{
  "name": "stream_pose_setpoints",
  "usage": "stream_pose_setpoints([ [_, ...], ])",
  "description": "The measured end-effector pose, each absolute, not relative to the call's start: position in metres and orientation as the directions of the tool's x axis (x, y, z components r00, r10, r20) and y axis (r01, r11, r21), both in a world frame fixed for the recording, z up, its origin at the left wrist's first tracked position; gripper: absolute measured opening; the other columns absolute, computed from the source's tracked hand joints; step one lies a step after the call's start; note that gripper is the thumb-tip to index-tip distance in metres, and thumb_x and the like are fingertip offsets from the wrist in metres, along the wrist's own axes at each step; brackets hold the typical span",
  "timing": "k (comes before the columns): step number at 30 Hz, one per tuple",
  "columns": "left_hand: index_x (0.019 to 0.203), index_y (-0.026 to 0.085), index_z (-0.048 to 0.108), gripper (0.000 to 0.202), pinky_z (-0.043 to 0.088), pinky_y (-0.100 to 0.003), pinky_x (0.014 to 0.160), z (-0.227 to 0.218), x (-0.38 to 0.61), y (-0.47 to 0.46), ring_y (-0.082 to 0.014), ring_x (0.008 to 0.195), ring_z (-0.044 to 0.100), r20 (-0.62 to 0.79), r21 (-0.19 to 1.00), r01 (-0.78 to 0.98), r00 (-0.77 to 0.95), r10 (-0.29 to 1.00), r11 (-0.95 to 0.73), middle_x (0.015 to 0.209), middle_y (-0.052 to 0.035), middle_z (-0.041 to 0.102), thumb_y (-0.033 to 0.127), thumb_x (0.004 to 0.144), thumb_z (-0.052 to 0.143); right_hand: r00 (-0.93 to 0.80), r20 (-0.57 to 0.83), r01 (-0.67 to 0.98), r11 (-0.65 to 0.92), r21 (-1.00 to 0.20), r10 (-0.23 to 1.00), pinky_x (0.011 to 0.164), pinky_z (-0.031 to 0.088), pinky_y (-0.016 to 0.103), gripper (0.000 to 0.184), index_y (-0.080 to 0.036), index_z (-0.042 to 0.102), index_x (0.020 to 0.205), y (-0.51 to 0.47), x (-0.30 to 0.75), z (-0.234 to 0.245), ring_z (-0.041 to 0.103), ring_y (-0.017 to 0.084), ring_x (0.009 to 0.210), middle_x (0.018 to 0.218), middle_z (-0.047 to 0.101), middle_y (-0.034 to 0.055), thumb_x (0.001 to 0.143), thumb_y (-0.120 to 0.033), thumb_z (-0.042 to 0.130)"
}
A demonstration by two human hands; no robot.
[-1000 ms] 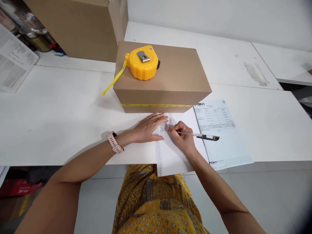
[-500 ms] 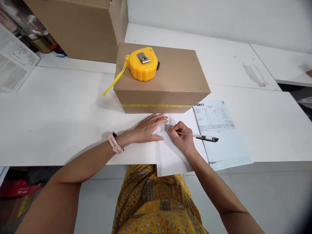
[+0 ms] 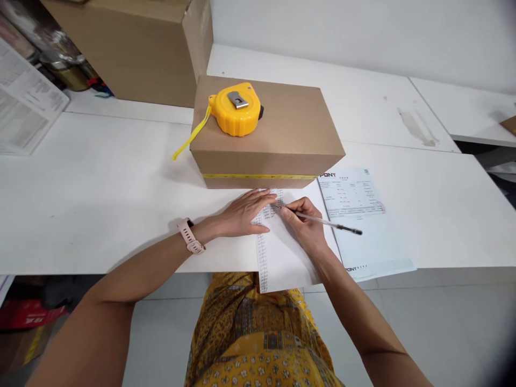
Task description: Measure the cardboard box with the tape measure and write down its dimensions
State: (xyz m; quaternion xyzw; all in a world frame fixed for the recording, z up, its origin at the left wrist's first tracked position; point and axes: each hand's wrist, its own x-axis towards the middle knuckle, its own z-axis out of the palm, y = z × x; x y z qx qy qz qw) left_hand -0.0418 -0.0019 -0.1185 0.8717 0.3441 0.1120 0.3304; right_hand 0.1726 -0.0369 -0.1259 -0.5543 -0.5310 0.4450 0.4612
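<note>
– Why are you resting your left hand [image 3: 246,213] open and flat?
– You're probably steadying the white paper [image 3: 288,258], lying just below the frame's centre, while your right hand [image 3: 309,227] is gripping the pen [image 3: 328,221], its tip pointing at the handwriting [image 3: 268,214].

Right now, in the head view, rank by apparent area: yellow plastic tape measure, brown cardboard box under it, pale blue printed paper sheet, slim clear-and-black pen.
1. Brown cardboard box
2. Pale blue printed paper sheet
3. Yellow plastic tape measure
4. Slim clear-and-black pen: long but thin, partly hidden by the right hand
</note>
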Motion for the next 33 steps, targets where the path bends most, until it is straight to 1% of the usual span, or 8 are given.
stream_pose_setpoints([
  [2, 0.153, 0.025, 0.036, 0.074, 0.018, -0.046, 0.129, -0.1200, -0.0422, -0.0019, -0.0261, 0.158, 0.023, -0.026, 0.656, 0.522, 0.739, 0.674, -0.546, 0.167, -0.0082, 0.035, 0.034, 0.088, 0.070, -0.004, -0.016, 0.128, -0.015, -0.992, 1.000, 0.064, 0.046, 0.030, 0.033, -0.025, 0.061, 0.086, -0.0365, 0.1759, -0.1250, 0.056, 0.015, 0.071, 0.081, 0.066, 0.0001, 0.073, -0.047, 0.082],
  [3, 0.153, 0.025, 0.035, 0.075, 0.018, -0.046, 0.130, -0.1205, -0.0423, -0.0020, -0.0265, 0.158, 0.024, -0.022, 0.656, 0.521, 0.737, 0.676, -0.546, 0.166, -0.0086, 0.036, 0.035, 0.087, 0.070, -0.020, -0.018, 0.120, -0.015, -0.993, 1.000, 0.065, 0.047, 0.031, 0.034, -0.025, 0.062, 0.089, -0.0368, 0.1773, -0.1252, 0.058, 0.016, 0.072, 0.083, 0.066, 0.0006, 0.074, -0.048, 0.082],
  [4, 0.153, 0.024, 0.035, 0.076, 0.019, -0.046, 0.129, -0.1208, -0.0422, -0.0023, -0.0270, 0.157, 0.025, -0.018, 0.656, 0.524, 0.731, 0.682, -0.544, 0.166, -0.0093, 0.037, 0.035, 0.087, 0.071, -0.028, -0.017, 0.125, -0.013, -0.992, 0.999, 0.064, 0.046, 0.031, 0.032, -0.025, 0.061, 0.089, -0.0374, 0.1785, -0.1259, 0.057, 0.016, 0.071, 0.081, 0.065, 0.0002, 0.077, -0.049, 0.080],
  [7, 0.154, 0.021, 0.034, 0.080, 0.022, -0.046, 0.129, -0.1200, -0.0415, -0.0032, -0.0290, 0.156, 0.028, -0.036, 0.658, 0.551, 0.704, 0.709, -0.514, 0.166, -0.0136, 0.035, 0.037, 0.085, 0.073, -0.019, 0.004, 0.208, 0.008, -0.978, 1.000, 0.056, 0.038, 0.028, 0.027, -0.024, 0.054, 0.081, -0.0397, 0.1795, -0.1293, 0.047, 0.012, 0.059, 0.067, 0.054, -0.0038, 0.089, -0.045, 0.068],
  [10, 0.155, 0.017, 0.033, 0.083, 0.024, -0.046, 0.128, -0.1185, -0.0411, -0.0042, -0.0300, 0.155, 0.029, -0.066, 0.654, 0.576, 0.689, 0.722, -0.490, 0.167, -0.0167, 0.032, 0.037, 0.085, 0.073, 0.000, 0.060, 0.308, 0.058, -0.950, 0.998, 0.052, 0.030, 0.027, 0.025, -0.024, 0.048, 0.075, -0.0409, 0.1770, -0.1305, 0.038, 0.011, 0.056, 0.063, 0.045, -0.0057, 0.090, -0.036, 0.063],
  [16, 0.155, 0.022, 0.034, 0.081, 0.025, -0.048, 0.127, -0.1201, -0.0421, -0.0047, -0.0301, 0.156, 0.028, -0.048, 0.651, 0.570, 0.690, 0.722, -0.501, 0.167, -0.0145, 0.032, 0.039, 0.086, 0.072, -0.042, 0.096, 0.359, 0.105, -0.927, 0.994, 0.052, 0.029, 0.026, 0.023, -0.024, 0.045, 0.073, -0.0391, 0.1724, -0.1284, 0.037, 0.012, 0.056, 0.060, 0.041, -0.0063, 0.087, -0.033, 0.062],
  [25, 0.154, 0.018, 0.035, 0.080, 0.024, -0.048, 0.127, -0.1165, -0.0416, -0.0055, -0.0296, 0.156, 0.027, -0.070, 0.643, 0.586, 0.686, 0.724, -0.494, 0.167, -0.0166, 0.033, 0.037, 0.085, 0.072, -0.066, 0.092, 0.382, 0.111, -0.918, 0.994, 0.052, 0.028, 0.026, 0.022, -0.024, 0.046, 0.074, -0.0380, 0.1719, -0.1299, 0.036, 0.011, 0.055, 0.060, 0.041, -0.0068, 0.088, -0.033, 0.061],
  [33, 0.153, 0.019, 0.035, 0.080, 0.021, -0.047, 0.129, -0.1172, -0.0408, -0.0051, -0.0290, 0.156, 0.028, -0.049, 0.651, 0.567, 0.695, 0.717, -0.504, 0.165, -0.0136, 0.036, 0.034, 0.084, 0.073, -0.066, 0.100, 0.392, 0.118, -0.912, 0.993, 0.052, 0.028, 0.026, 0.021, -0.024, 0.046, 0.073, -0.0383, 0.1711, -0.1298, 0.037, 0.011, 0.055, 0.060, 0.040, -0.0067, 0.087, -0.030, 0.061],
])
